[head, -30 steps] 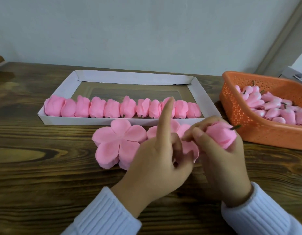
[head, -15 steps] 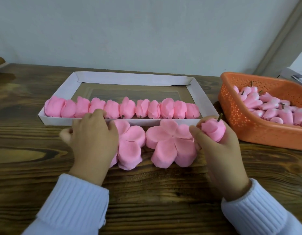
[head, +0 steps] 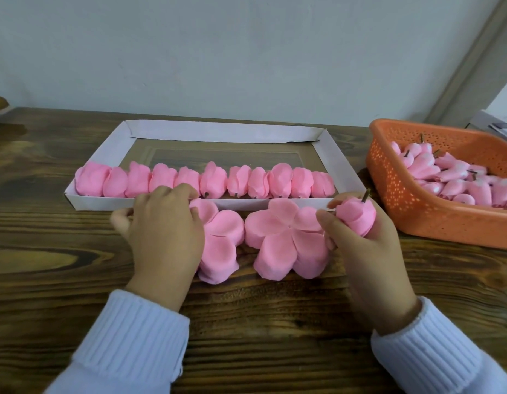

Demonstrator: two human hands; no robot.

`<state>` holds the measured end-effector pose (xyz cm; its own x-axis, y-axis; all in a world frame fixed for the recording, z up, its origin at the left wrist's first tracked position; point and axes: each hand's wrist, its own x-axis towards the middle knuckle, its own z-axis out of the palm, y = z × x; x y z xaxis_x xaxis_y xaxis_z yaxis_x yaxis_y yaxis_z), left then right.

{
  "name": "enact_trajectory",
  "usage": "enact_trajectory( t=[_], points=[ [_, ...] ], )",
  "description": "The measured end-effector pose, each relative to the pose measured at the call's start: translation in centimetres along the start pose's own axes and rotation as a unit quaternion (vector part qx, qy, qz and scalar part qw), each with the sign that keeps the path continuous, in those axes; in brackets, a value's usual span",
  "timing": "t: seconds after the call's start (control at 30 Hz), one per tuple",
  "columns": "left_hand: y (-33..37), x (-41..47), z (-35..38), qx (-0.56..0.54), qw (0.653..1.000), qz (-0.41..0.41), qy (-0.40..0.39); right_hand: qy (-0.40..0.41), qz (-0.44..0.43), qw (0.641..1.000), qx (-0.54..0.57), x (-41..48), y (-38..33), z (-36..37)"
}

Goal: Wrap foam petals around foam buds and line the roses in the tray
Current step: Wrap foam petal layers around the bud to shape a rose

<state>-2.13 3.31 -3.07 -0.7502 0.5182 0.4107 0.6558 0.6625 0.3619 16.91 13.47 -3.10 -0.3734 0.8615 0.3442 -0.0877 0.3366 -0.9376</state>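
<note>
Rose: held stem-up in the curled fingers of the right hand, just before the tray. Left hand: fingers relaxed on a petal stack. Tray: one front row of roses. Basket: buds. All on the desk.

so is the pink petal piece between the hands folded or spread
Spread: the pink five-petal foam piece lies flat on the dark wooden table, all petals fanned out, unwrapped.

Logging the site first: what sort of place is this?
Likely a craft piecework bench: a paper tray lined with pink roses, an orange basket of buds, petal stacks on a wooden table.
</note>
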Motion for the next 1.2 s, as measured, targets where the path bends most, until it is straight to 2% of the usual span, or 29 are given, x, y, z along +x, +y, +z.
enact_trajectory(
  t=[0.4, 0.73, 0.83, 0.93, 1.03, 1.2],
  points=[
    [0.2, -0.2, 0.1, 0.013, 1.000, 0.021, -0.001, 0.007, 0.011, 1.000, 0.009, 0.0, 0.0, 0.0],
    [-0.1, 0.0, 0.4, -0.030, 0.998, 0.034, 0.031, 0.009, 0.014, 1.000, 0.017, -0.1, -0.1, 0.0],
    [0.2, 0.2, -0.1, -0.094, 0.992, 0.060, 0.067, 0.008, 0.015, 1.000, 0.021, -0.1, -0.1, 0.0],
    [0.6, 0.0, -0.9, -0.218, 0.970, 0.051, 0.094, 0.008, 0.014, 1.000, 0.021, 0.0, -0.2, 0.0],
    [0.6, 0.1, -1.2, -0.315, 0.945, 0.003, 0.082, 0.008, 0.012, 1.000, 0.022, -0.1, -0.2, -0.1],
    [0.8, 0.6, -1.7, -0.513, 0.847, -0.137, -0.012, 0.005, 0.011, 1.000, 0.023, -0.1, -0.2, 0.0]
  ],
)
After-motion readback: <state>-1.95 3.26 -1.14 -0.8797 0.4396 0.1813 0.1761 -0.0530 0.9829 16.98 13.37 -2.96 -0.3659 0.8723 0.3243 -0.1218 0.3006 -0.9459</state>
